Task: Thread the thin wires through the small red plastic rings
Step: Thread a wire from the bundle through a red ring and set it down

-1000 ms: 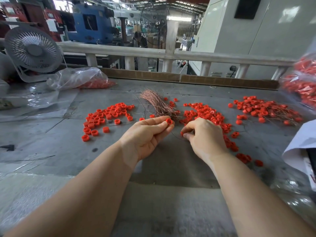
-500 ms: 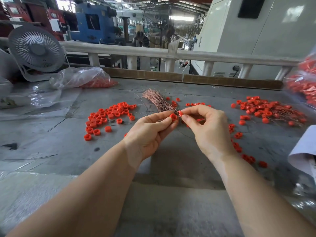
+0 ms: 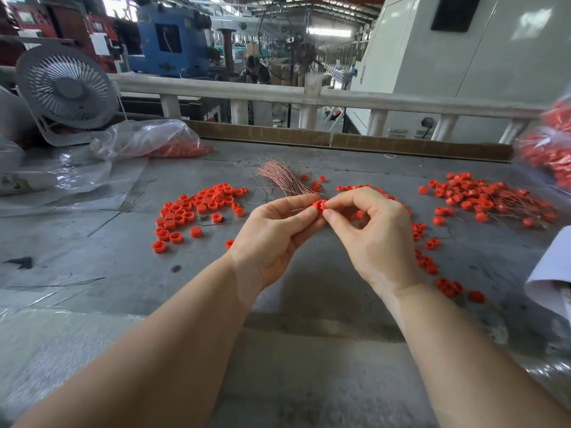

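Grey bench (image 3: 123,273): both hands pinch one red ring (image 3: 318,206) near wire bundle (image 3: 282,177); wire prob. unseen, may miss hole & slip — left hand (image 3: 272,239), right hand (image 3: 374,233).

Bare forearms, no sleeves, no gloves

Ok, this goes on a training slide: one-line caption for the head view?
Both hands, left hand and right hand, pinch a red ring above the table, beside the wire bundle.

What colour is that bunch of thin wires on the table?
The bundle of thin wires is coppery pink, seen in the head view.
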A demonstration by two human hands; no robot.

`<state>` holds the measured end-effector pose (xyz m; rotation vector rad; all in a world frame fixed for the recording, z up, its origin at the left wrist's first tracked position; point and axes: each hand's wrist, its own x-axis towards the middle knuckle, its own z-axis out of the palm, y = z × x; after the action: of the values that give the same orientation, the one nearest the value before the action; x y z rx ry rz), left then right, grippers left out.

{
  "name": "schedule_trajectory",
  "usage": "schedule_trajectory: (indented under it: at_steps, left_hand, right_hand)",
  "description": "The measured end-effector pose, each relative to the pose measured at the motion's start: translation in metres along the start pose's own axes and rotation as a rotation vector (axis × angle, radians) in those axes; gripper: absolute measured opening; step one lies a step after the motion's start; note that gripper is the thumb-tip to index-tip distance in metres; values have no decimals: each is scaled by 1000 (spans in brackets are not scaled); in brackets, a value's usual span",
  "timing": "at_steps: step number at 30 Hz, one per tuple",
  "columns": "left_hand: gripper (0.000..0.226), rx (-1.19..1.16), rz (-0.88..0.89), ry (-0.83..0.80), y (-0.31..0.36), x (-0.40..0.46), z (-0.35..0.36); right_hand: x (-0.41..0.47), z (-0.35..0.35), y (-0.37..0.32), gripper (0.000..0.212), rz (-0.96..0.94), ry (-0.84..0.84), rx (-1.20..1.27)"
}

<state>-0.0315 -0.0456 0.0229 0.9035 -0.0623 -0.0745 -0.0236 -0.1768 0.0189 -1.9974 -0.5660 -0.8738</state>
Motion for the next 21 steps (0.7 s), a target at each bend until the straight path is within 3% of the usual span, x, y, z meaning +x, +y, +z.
schedule_trajectory:
  at_steps: [21]
  left_hand:
    - [17,66,66,-8,0,-1,1]
  right_hand:
    - [1,-1,-1,17,46,7,109]
